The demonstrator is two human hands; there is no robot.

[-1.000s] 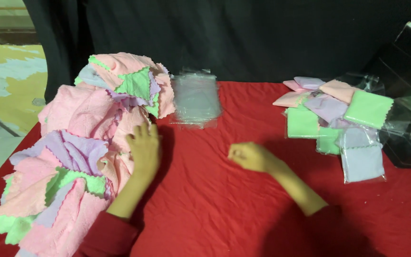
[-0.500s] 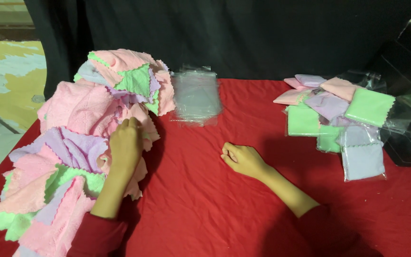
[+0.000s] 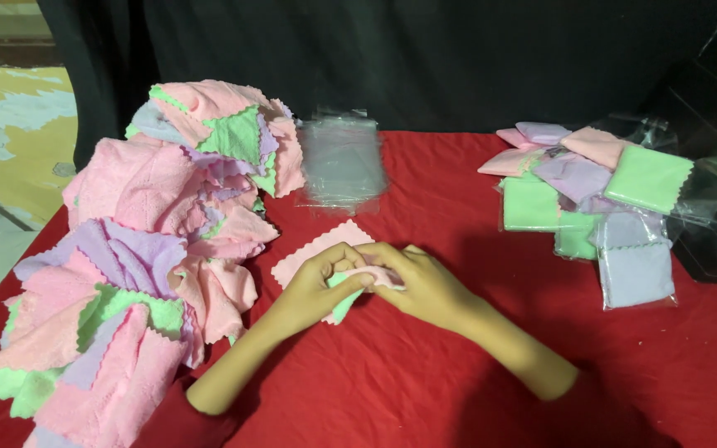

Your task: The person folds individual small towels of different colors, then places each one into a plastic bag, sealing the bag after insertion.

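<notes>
A pink cloth [image 3: 313, 253] with zigzag edges lies on the red table [image 3: 425, 382], with a bit of green cloth [image 3: 343, 300] showing under my fingers. My left hand [image 3: 317, 286] pinches the near edge of the pink cloth. Meeting it from the right, my right hand [image 3: 421, 282] has its fingers closed on the same edge. A large heap of pink, purple and green cloths [image 3: 151, 249] sits just left of my left hand.
A stack of clear plastic bags [image 3: 342, 162] lies behind the hands. Bagged, folded cloths [image 3: 591, 199] are piled at the right, beside a dark box [image 3: 715, 166]. A black curtain hangs behind the table.
My left hand has left the heap and brought a pink cloth to the table's middle. My right hand has moved left to meet it, and both now grip the cloth.
</notes>
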